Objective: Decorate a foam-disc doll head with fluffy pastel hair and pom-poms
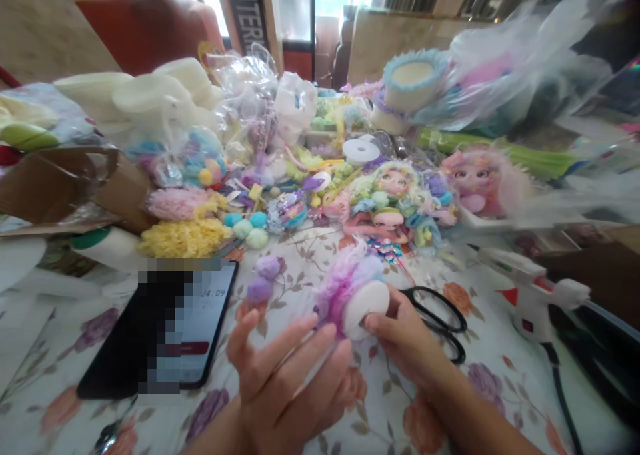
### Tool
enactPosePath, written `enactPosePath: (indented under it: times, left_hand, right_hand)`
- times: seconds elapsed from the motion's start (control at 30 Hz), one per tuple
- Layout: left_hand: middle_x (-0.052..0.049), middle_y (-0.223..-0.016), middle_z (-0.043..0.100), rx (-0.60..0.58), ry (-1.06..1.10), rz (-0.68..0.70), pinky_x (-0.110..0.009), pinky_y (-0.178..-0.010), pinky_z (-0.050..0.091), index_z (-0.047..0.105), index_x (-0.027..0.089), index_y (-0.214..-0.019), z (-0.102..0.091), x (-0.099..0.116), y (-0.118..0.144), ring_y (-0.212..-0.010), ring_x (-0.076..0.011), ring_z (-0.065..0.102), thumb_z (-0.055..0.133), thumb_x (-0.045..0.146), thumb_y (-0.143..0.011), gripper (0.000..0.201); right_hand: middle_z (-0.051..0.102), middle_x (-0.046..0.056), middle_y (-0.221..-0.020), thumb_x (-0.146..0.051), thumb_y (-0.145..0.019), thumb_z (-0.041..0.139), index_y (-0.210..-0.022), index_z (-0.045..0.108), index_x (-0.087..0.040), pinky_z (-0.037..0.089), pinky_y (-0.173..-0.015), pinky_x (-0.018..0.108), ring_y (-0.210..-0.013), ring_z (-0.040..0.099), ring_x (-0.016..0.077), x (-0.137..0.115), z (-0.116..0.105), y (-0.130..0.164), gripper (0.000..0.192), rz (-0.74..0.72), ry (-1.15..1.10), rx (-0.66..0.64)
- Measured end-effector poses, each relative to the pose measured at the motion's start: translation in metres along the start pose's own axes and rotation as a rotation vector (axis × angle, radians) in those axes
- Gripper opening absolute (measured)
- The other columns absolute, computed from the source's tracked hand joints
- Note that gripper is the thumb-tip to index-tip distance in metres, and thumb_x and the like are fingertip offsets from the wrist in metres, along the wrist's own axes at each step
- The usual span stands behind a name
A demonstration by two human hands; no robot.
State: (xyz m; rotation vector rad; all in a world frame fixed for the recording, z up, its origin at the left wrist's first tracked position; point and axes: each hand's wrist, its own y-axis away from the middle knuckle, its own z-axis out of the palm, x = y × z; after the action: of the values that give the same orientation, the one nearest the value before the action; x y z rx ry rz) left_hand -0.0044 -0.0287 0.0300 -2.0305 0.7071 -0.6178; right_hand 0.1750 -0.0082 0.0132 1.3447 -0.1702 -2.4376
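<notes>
Purple and pink fluff wraps a white foam disc point(361, 306) that we hold just above the flowered tablecloth point(500, 368), near the middle of the table. Our right hand point(400, 332) pinches the disc's bare edge between thumb and fingertips; our left hand point(285, 368) lies open beside the fluff, fingers spread and only brushing it. To do this well, we judge, the right grip should stay on the foam, not the fluff, while the left smooths gently. Scissors point(440, 322) sit just behind the right hand, a glue gun point(530, 292) farther right, a phone point(165, 328) to the left.
</notes>
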Motion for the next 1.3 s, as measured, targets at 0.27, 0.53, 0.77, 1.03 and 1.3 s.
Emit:
enactPosePath:
  times: [0.27,0.53,0.77,1.03,1.3]
  left_hand:
    - [-0.017,-0.122,0.072,-0.165,0.032,-0.016,-0.065,-0.119,0.015,0.063,0.011,-0.127,0.012,-0.026,-0.002,-0.128,-0.0333,0.058,0.042,0.034,-0.099,0.042]
    - [-0.017,-0.131,0.067,-0.044,0.036,0.156,-0.060,-0.121,0.021,0.060,0.014,-0.132,0.012,-0.021,0.002,-0.140,-0.0296,0.046,0.030,0.043,-0.103,0.051]
    - [-0.014,-0.128,0.069,-0.047,0.040,-0.159,-0.060,-0.119,0.023,0.060,0.017,-0.133,0.013,-0.031,0.001,-0.131,-0.0317,0.055,0.047,0.019,-0.093,0.042]
    - [-0.011,-0.125,0.065,0.009,0.291,-0.365,-0.046,-0.104,0.049,0.058,0.021,-0.133,0.013,-0.035,-0.002,-0.120,-0.0263,0.060,0.068,0.023,-0.087,0.048]
    - [-0.002,-0.088,0.074,-0.037,0.288,-0.307,-0.024,-0.080,0.056,0.073,0.017,-0.095,0.010,-0.034,-0.005,-0.080,-0.0126,0.069,0.064,0.007,-0.088,0.015]
  right_hand:
    - [0.072,-0.002,-0.084,-0.022,-0.067,0.088,-0.100,0.072,-0.020,0.050,-0.065,0.018,-0.070,0.063,0.0099,-0.001,0.002,0.001,0.036,-0.002,0.074,-0.111]
    - [0.072,-0.001,-0.084,-0.026,-0.065,0.090,-0.098,0.072,-0.020,0.050,-0.067,0.021,-0.070,0.063,0.0113,-0.003,0.007,0.003,0.038,0.024,0.005,-0.117]
    - [0.070,0.001,-0.077,-0.040,-0.066,0.088,-0.090,0.072,-0.017,0.049,-0.065,0.022,-0.069,0.060,0.0126,-0.006,0.008,0.001,0.037,0.060,-0.084,-0.036]
    - [0.073,-0.001,-0.089,-0.022,-0.064,0.089,-0.104,0.071,-0.021,0.050,-0.068,0.022,-0.073,0.064,0.0131,-0.005,0.006,0.003,0.044,0.024,0.199,-0.020]
    - [0.072,0.000,-0.087,-0.021,-0.058,0.091,-0.104,0.072,-0.020,0.051,-0.068,0.025,-0.074,0.063,0.0152,-0.005,0.005,0.003,0.050,0.057,0.296,-0.014]
